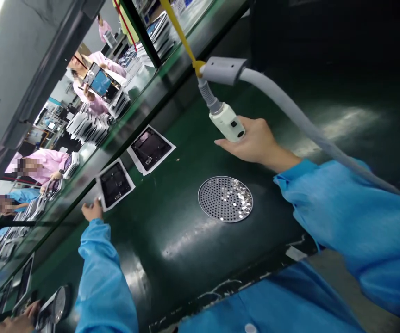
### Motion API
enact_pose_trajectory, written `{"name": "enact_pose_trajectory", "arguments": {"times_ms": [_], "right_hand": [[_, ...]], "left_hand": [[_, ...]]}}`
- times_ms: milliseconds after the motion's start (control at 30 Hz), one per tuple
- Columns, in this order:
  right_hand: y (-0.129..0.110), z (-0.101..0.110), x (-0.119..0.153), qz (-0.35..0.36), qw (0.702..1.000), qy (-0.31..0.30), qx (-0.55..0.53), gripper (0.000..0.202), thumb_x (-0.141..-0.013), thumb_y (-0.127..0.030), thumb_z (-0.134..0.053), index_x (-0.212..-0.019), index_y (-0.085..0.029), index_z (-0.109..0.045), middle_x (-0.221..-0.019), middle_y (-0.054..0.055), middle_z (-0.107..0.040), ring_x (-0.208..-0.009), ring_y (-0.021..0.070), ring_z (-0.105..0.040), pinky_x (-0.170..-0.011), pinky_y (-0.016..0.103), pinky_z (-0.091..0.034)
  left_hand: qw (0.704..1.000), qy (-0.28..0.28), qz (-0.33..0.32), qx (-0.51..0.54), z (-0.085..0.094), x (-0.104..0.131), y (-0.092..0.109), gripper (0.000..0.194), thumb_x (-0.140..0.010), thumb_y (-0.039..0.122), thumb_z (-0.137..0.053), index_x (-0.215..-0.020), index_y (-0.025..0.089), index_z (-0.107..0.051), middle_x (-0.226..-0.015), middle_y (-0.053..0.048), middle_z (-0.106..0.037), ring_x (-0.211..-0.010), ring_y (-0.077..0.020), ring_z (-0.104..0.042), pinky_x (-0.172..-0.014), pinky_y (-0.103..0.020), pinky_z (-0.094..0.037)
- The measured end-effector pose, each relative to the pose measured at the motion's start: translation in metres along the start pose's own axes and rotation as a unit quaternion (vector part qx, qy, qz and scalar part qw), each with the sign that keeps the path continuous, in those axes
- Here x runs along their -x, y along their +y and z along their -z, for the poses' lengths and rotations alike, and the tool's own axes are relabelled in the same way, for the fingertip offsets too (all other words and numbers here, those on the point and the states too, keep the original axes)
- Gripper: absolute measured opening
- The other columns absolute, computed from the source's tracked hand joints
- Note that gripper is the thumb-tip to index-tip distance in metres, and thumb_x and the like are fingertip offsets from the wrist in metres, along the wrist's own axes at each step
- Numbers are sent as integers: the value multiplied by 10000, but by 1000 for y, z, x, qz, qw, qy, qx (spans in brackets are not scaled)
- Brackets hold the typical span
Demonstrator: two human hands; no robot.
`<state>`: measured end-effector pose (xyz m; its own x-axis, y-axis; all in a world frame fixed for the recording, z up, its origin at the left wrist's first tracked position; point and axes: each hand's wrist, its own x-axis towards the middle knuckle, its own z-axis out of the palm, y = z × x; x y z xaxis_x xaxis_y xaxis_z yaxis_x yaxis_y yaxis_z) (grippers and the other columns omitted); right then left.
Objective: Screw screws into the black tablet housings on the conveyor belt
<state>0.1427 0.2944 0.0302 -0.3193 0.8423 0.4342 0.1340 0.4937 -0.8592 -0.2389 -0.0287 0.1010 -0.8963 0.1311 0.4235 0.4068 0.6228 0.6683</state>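
Observation:
My right hand (255, 143) is closed around a white hand-held nozzle unit (228, 123) with two dark spots on its face. A grey hose (290, 108) joins it, and a yellow strap (179, 27) holds it from above. At the far left, the fingers of my left hand (92, 210) grip the lower left edge of a white-rimmed dark tablet panel (115, 185). A similar tablet panel (151, 150) lies just beyond it. Between my arms, a round perforated metal dish (209, 200) carries many small shiny discs (243, 203), mostly on its right side.
The green bench (172, 203) has a raised shelf (134, 101) along its far side. Across it, people in pink and blue work beside stacks of panels (89, 125). At lower left, another person's hand (19, 319) is near a second round dish (60, 303).

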Motion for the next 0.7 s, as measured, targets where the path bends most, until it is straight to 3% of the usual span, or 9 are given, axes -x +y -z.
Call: {"name": "enact_pose_trajectory", "arguments": {"times_ms": [133, 233, 300, 367, 433, 500, 600, 700], "right_hand": [[-2, 1, 2, 10, 1000, 0, -8, 262, -611, -301, -734, -720, -228, -508, -673, 19, -600, -646, 219, -593, -582, 365, -477], [-9, 7, 3, 17, 1000, -10, -21, 310, -649, -412, -744, -776, -231, -526, -717, 37, -618, -684, 225, -596, -621, 373, -485], [-14, 10, 3, 27, 998, -38, -48, 339, -712, -490, -689, -882, -236, -543, -766, 41, -625, -726, 228, -604, -641, 372, -494], [-17, 13, 2, 24, 996, -65, -47, 334, -781, -513, -622, -966, -244, -547, -798, 44, -629, -756, 230, -615, -649, 370, -502], [-19, 15, 1, 8, 997, -75, -12, 322, -807, -507, -607, -993, -248, -561, -807, 47, -634, -766, 235, -622, -656, 370, -508], [-20, 17, -1, -7, 997, -72, 24, 326, -800, -490, -631, -1012, -249, -579, -823, 50, -644, -783, 240, -627, -668, 369, -512], [-18, 20, -4, -14, 997, -65, 46, 353, -771, -461, -672, -1046, -254, -594, -876, 47, -664, -851, 257, -631, -703, 377, -524], [-18, 22, -6, -21, 997, -66, 20, 326, -752, -427, -690, -1021, -264, -605, -941, 37, -677, -889, 260, -639, -725, 393, -544]], "left_hand": [[995, -76, -31, -50, -24, 47, -7, 419, -684, 293, -724, -1051, 160, -574, -1076, -143, -656, -1069, -286, -608, -991, -454, -444], [969, -205, -134, -43, -47, 105, 12, 533, -711, 383, -739, -1180, 192, -573, -1309, -134, -577, -1261, -271, -511, -1103, -415, -368], [903, -319, -285, -37, -57, 147, 41, 668, -729, 491, -718, -1291, 192, -513, -1445, -153, -450, -1370, -299, -386, -1143, -469, -305], [813, -411, -411, -30, -62, 185, 78, 879, -663, 628, -726, -1375, 203, -434, -1502, -169, -363, -1421, -358, -270, -1144, -564, -248], [736, -471, -486, -29, -68, 216, 115, 1069, -581, 739, -710, -1439, 212, -351, -1534, -185, -292, -1432, -405, -204, -1130, -625, -203], [687, -495, -531, -30, -79, 239, 145, 1152, -547, 788, -683, -1472, 222, -293, -1556, -186, -231, -1433, -438, -157, -1113, -673, -155], [662, -502, -555, -31, -100, 256, 169, 1162, -514, 708, -739, -1468, 209, -301, -1538, -197, -257, -1395, -460, -225, -1083, -665, -222], [686, -492, -535, -18, -109, 260, 170, 1106, -493, 582, -761, -1440, 201, -336, -1448, -175, -397, -1297, -417, -382, -1019, -575, -358]]}}
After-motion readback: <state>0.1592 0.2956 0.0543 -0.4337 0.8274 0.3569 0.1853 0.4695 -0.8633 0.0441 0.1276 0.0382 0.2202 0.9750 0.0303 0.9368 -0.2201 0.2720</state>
